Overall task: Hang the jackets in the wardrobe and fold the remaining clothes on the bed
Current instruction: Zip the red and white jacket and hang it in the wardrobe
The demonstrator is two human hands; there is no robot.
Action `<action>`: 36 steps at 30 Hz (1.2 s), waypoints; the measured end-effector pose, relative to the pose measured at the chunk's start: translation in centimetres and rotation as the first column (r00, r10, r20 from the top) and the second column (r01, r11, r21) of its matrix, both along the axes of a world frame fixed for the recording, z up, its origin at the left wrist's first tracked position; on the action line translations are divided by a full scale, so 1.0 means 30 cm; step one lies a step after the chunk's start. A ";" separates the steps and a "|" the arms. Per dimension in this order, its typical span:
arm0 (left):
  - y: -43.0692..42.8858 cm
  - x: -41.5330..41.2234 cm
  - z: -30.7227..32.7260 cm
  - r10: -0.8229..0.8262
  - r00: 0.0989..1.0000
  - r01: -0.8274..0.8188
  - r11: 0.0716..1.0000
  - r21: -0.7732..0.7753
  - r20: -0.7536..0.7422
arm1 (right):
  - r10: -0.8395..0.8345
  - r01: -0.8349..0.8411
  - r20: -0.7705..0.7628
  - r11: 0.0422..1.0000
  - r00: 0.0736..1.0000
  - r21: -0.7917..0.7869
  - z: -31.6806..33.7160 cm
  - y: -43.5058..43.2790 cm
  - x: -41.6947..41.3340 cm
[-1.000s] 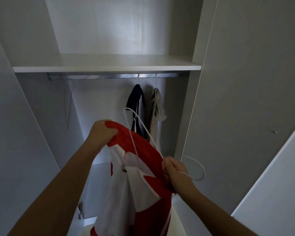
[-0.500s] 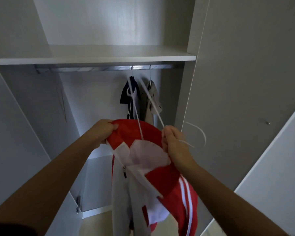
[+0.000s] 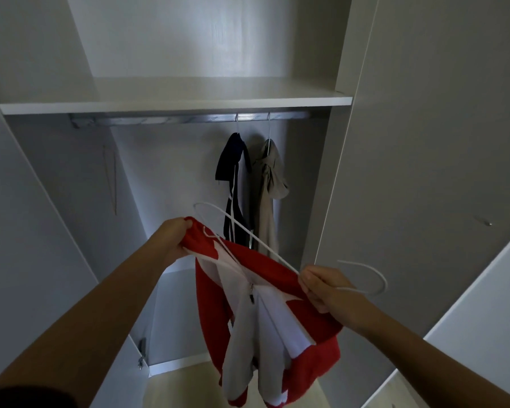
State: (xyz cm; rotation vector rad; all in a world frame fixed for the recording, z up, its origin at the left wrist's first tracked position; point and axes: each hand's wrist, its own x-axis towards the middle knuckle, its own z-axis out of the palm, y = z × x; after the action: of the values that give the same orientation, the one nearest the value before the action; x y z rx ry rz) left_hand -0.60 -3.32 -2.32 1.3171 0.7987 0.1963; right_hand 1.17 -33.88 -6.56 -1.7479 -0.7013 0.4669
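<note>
While my left hand (image 3: pixel 174 237) grips the red-and-white jacket (image 3: pixel 277 269) and my right hand (image 3: pixel 327 287) pinches the white wire hanger (image 3: pixel 273 252) | fabric seems soft, light, floppy | I'd hold collar and hanger neck

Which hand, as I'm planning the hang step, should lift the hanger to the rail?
Probably right: the right hand pinches the hanger by its hook; the left hand only grips the jacket.

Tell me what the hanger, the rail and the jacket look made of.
Hanger: thin white rod, probably coated wire or plastic; it holds a slim bent hook.
Rail: metal, judging by its bright silvery sheen.
Jacket: soft matte fabric in red and white, drooping in folds; possibly synthetic sportswear.
</note>
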 end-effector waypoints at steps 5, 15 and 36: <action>-0.023 -0.002 -0.012 -0.108 0.991 0.079 0.950 0.302 0.079 | 0.048 -0.043 0.054 0.995 0.997 -0.087 -0.015 -0.050 0.001; -0.119 -0.059 0.047 -0.321 0.929 -0.024 0.448 0.894 0.186 | -0.021 0.173 0.304 0.859 0.952 -0.483 -0.035 -0.099 -0.003; -0.174 -0.073 -0.046 -0.604 0.791 0.499 0.544 0.674 -0.098 | -0.084 0.171 0.234 0.909 0.969 -0.381 0.188 0.036 0.096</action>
State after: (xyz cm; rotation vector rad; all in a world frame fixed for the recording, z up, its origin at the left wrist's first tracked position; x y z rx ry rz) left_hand -2.80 -8.53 -3.70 2.1691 0.1096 0.0623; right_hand 4.04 -32.80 -0.93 -2.2416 -0.6657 0.3496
